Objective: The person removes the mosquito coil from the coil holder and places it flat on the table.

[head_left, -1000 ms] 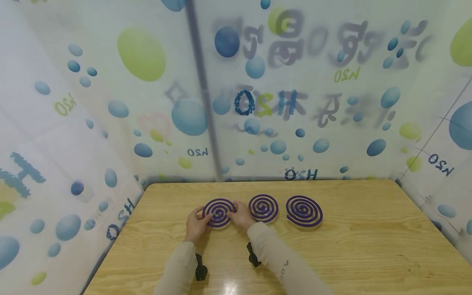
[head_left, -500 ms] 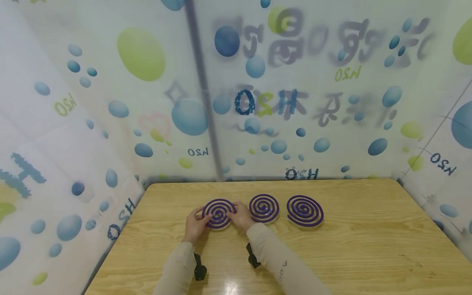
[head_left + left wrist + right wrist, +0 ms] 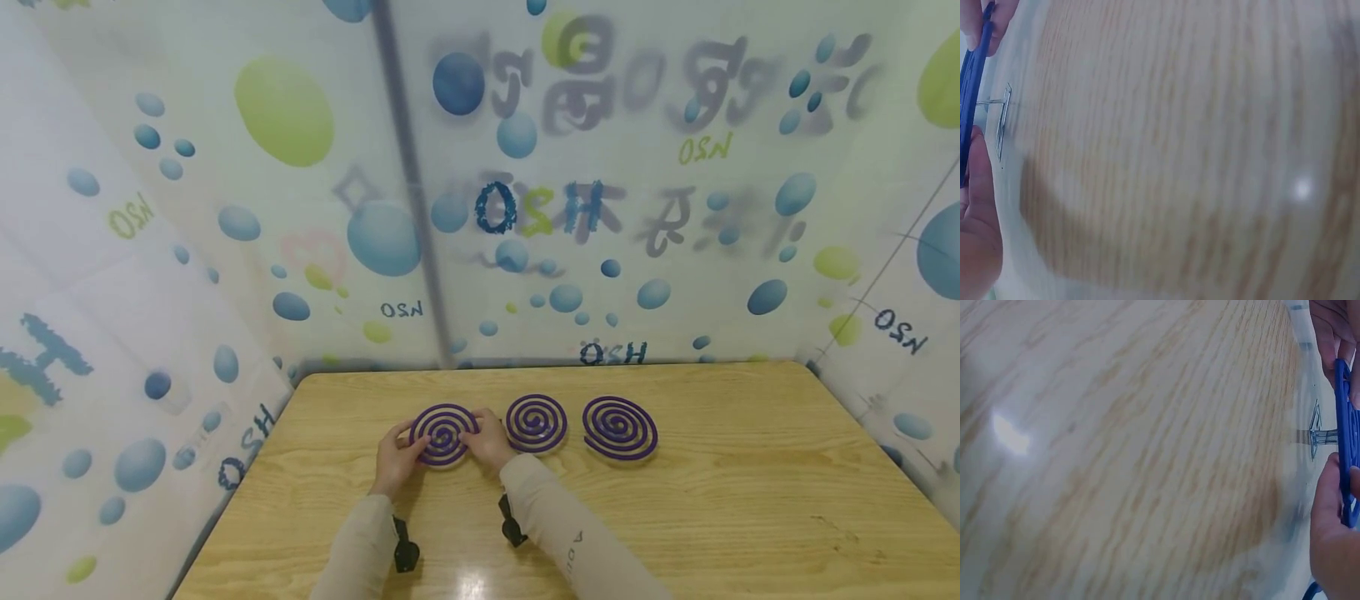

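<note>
A purple mosquito coil [image 3: 442, 435] is held between both hands at the left part of the wooden table [image 3: 720, 517]. My left hand [image 3: 395, 463] pinches its left edge, thumb on the near face and fingers behind. On the opposite edge my right hand [image 3: 491, 442] pinches the coil the same way. In the left wrist view the coil [image 3: 972, 87] appears edge-on, with a small metal stand [image 3: 1002, 122] at its underside. The right wrist view also has this stand [image 3: 1315, 434] between the coil and the tabletop.
Right of my hands, a second purple coil [image 3: 536, 423] and a third purple coil [image 3: 619, 427] stand in a row. Behind the table rises a curtain [image 3: 570, 325] printed with blue and green bubbles. Black wrist cameras hang below both sleeves.
</note>
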Tool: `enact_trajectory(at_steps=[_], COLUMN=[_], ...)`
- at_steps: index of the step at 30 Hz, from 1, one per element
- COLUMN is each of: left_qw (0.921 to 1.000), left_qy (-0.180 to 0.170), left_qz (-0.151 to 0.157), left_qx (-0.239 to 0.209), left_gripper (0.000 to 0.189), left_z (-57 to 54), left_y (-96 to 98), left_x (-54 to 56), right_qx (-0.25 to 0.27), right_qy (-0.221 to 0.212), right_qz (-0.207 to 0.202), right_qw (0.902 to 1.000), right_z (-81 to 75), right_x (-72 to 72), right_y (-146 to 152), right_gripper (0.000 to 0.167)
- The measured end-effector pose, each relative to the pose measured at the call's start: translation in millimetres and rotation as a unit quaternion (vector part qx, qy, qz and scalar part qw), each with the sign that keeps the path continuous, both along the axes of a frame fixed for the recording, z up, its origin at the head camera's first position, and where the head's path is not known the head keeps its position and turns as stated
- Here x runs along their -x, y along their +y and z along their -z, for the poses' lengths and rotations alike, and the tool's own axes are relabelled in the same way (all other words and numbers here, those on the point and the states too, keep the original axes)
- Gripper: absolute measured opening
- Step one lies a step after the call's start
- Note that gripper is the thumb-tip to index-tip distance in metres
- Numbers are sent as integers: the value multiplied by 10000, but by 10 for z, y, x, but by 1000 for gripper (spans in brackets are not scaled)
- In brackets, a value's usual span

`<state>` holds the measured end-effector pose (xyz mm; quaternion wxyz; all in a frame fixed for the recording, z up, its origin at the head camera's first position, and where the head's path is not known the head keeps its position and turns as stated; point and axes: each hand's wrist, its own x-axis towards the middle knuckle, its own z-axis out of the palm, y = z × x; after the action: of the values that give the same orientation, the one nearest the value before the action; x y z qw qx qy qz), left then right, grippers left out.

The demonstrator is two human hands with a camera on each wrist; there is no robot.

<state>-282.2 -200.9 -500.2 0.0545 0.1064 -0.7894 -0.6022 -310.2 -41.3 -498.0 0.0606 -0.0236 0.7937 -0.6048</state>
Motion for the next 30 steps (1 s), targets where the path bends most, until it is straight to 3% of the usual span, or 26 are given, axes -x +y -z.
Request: enact_trajectory(at_steps=[5, 12, 23, 30], left_qw=[10000, 9999, 9994, 9992], left_qy=[23, 108, 207, 293], left_qz=[-61, -49, 26, 130], left_qx=[1, -21, -271, -233], left_gripper=[45, 45, 46, 46], left_z=[-6, -35, -123, -220], left_y=[7, 12, -15, -54], left_x=[7, 6, -9, -58], right_qx=[79, 183, 145, 713], right_qy=[-112, -193, 129, -92], right_qz=[10, 15, -12, -224], right_qw=[9999, 9996, 9998, 9972], right_z=[-101, -100, -144, -232], right_x=[-73, -57, -60, -81], right_y=[11, 6, 5, 0], right_gripper=[41, 39, 39, 39])
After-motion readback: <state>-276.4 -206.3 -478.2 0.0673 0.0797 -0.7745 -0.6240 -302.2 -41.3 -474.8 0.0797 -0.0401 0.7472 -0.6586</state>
